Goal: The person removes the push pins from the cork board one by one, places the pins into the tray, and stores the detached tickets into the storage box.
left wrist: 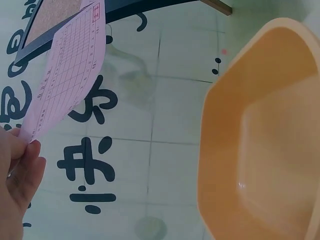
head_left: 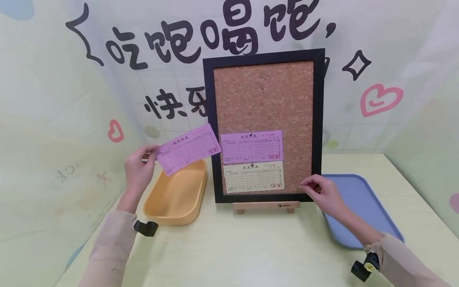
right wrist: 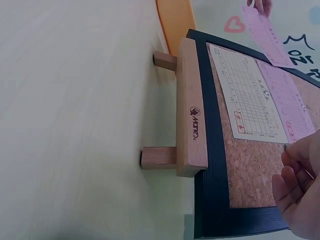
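My left hand (head_left: 141, 168) pinches one short end of a purple receipt slip (head_left: 188, 149) between thumb and fingers. The slip is tilted, its far corner overlapping the left frame edge of a cork board (head_left: 265, 99). On the board's lower part, another purple slip (head_left: 251, 147) is fixed by a pushpin (head_left: 250, 134) at its top. Below it hangs a cream slip (head_left: 252, 178), also pinned at the top. My right hand (head_left: 324, 193) is at the board's lower right, thumb and finger pinching a small silvery pushpin (right wrist: 286, 146), mostly hidden by the fingertips.
A wooden stand (head_left: 266, 205) carries the black-framed board upright on the pale table (head_left: 229, 247). To the left sits an orange bin (head_left: 175, 217); a blue tray (head_left: 358, 207) lies at the right, partly under my right forearm. A printed cloth backdrop (head_left: 172, 75) rises behind.
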`<state>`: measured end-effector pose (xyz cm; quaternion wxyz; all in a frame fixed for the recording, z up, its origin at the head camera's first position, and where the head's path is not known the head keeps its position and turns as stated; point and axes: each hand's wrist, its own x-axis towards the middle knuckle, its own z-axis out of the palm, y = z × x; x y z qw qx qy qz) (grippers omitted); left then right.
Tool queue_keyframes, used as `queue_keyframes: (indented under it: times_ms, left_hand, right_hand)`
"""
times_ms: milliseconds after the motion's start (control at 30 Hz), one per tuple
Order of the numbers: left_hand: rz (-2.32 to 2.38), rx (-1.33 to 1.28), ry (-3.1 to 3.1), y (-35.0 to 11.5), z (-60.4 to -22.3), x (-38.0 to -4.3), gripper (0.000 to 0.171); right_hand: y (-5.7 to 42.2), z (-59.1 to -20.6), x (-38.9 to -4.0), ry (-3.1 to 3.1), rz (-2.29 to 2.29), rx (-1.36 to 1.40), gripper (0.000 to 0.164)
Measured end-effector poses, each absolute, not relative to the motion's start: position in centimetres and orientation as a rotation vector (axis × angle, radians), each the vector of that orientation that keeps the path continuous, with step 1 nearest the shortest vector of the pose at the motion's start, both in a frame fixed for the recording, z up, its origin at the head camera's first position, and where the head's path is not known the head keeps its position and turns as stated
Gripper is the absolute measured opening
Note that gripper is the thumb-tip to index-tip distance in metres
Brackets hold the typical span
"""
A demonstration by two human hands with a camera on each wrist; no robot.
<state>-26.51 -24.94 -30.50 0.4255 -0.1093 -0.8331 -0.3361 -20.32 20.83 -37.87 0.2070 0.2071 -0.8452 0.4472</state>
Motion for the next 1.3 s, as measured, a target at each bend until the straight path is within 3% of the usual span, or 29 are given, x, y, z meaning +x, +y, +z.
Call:
queue_keyframes:
  times_ms: [1300]
  left_hand:
    - [-0.986,-0.03,-2.193,-30.3,-37.8,-24.0,0.013]
  right_hand:
    - [26.2,-41.9,-17.8,-2.465,1.262,0.436,0.007]
